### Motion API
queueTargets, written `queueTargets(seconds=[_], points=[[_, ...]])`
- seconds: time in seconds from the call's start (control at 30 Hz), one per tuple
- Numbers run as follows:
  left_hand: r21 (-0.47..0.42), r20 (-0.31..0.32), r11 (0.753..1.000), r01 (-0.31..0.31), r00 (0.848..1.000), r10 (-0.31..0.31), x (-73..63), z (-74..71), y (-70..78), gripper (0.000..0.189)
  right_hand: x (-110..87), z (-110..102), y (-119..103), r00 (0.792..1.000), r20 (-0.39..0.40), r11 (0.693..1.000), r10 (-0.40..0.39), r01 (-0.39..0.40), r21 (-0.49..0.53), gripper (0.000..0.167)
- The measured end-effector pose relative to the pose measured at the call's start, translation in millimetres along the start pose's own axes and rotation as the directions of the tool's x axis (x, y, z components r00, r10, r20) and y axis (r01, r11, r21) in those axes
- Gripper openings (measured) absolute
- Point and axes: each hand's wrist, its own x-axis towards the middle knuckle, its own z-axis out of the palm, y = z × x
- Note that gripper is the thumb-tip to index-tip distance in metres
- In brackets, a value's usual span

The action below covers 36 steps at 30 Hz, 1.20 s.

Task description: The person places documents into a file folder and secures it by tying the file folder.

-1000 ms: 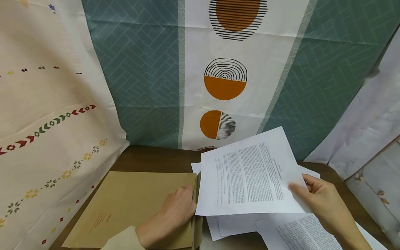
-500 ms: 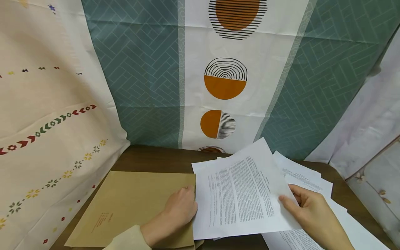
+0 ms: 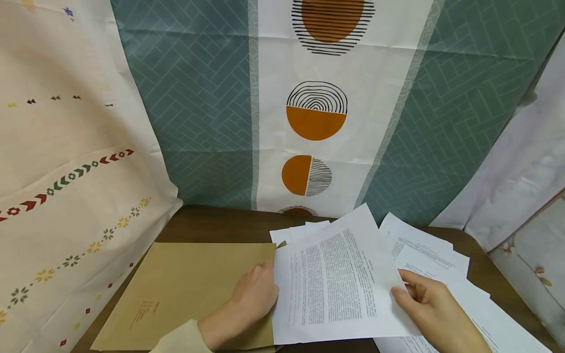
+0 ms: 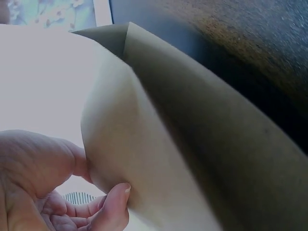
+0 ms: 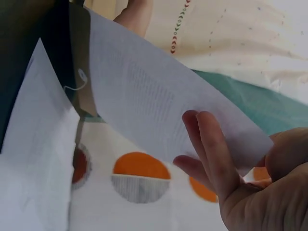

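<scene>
the brown envelope (image 3: 190,289) lies on the left of the dark worktop (image 3: 212,223), its open side facing right. the left hand (image 3: 256,289) has its grip clamped on the near panel at that opening, thumb against the panel. the right hand (image 3: 432,304) pinches the printed sheet (image 3: 331,289) by its right edge; the opposite edge meets the opening, depth of entry undeterminable. loose papers (image 3: 423,250) lie overlapping at right, partly beneath the sheet.
</scene>
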Motion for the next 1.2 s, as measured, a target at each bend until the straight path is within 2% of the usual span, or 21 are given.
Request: queueTargets(seconds=[0.07,0.13,0.2,0.27,0.33,0.4,0.6,0.77,1.07,1.2], points=[[0.005,-0.01,1.0,-0.003,1.0,0.003,-0.5,-0.6,-0.2,0.017,4.8,-2,2,0.997,0.075,0.998,0.034,-0.038,0.056,0.051],[0.017,-0.025,1.0,-0.011,1.0,0.011,-0.6,-1.4,-0.3,0.017,10.3,-3,7,0.983,0.178,0.989,0.044,-0.068,0.132,0.052],[0.026,-0.042,1.0,-0.015,0.999,0.017,-0.7,-2.5,0.1,0.016,16.1,-3,14,0.953,0.303,0.963,0.014,-0.095,0.254,0.044],[0.04,-0.055,0.999,-0.014,0.998,0.016,-0.6,-3.0,1.1,0.015,21.5,-1,22,0.918,0.396,0.941,-0.021,-0.116,0.319,0.039],[0.059,-0.066,0.998,-0.016,0.998,0.02,-0.8,-3.4,2.3,0.015,26.4,3,30,0.881,0.468,0.924,-0.065,-0.124,0.362,0.033],[0.076,-0.074,0.997,-0.022,0.997,0.028,-1.3,-3.7,3.8,0.017,28.9,9,35,0.857,0.507,0.915,-0.089,-0.13,0.381,0.029],[0.172,-0.124,0.982,-0.083,0.987,0.105,-4.1,-2.2,8.1,0.022,30.0,25,38,0.837,0.544,0.922,-0.062,-0.161,0.353,0.023],[0.226,-0.129,0.968,-0.105,0.982,0.136,-5.4,-0.1,9.5,0.026,31.6,36,36,0.825,0.562,0.927,-0.062,-0.161,0.339,0.024],[0.202,-0.108,0.973,-0.107,0.986,0.131,-6.1,3.0,11.7,0.016,35.6,54,33,0.798,0.594,0.919,-0.102,-0.153,0.364,0.024],[0.19,-0.118,0.977,-0.095,0.986,0.119,-6.7,5.0,12.4,0.019,36.4,63,31,0.788,0.607,0.914,-0.098,-0.169,0.367,0.027]])
